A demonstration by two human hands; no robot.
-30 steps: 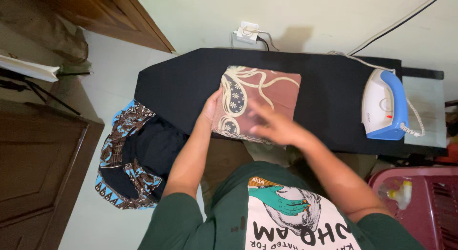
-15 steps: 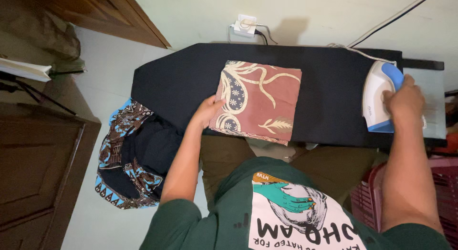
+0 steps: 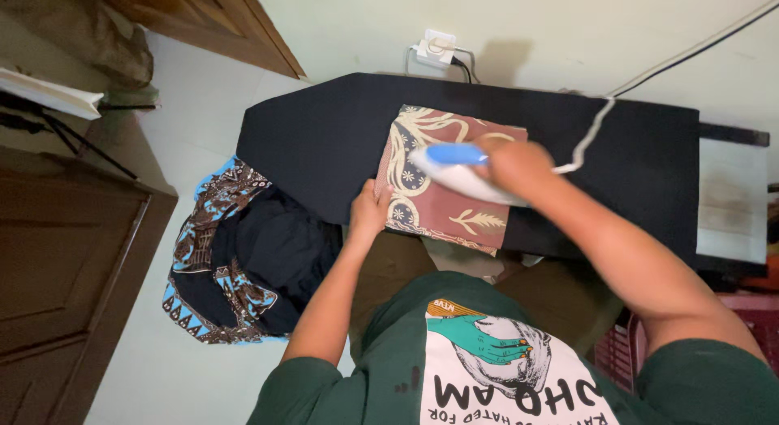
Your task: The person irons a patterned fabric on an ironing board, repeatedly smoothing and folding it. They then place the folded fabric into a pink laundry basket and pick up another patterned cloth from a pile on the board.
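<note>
A folded reddish-brown cloth (image 3: 442, 218) with cream patterns lies on the black ironing board (image 3: 316, 141). My right hand (image 3: 519, 167) grips a white and blue iron (image 3: 450, 165) that sits over the cloth. Its white cord (image 3: 591, 137) trails off to the right. My left hand (image 3: 370, 212) rests at the cloth's left near corner, fingers on the fabric.
A pile of dark blue and brown patterned clothes (image 3: 235, 263) lies on the floor left of the board. A wall socket with plugs (image 3: 436, 50) sits behind the board. A pale rest plate (image 3: 730, 198) ends the board at right. A wooden door (image 3: 65, 271) stands at left.
My right hand went from smoothing the cloth to the iron at the board's right end, took hold of it, and has brought it left over the cloth. My left hand stayed at the cloth's corner.
</note>
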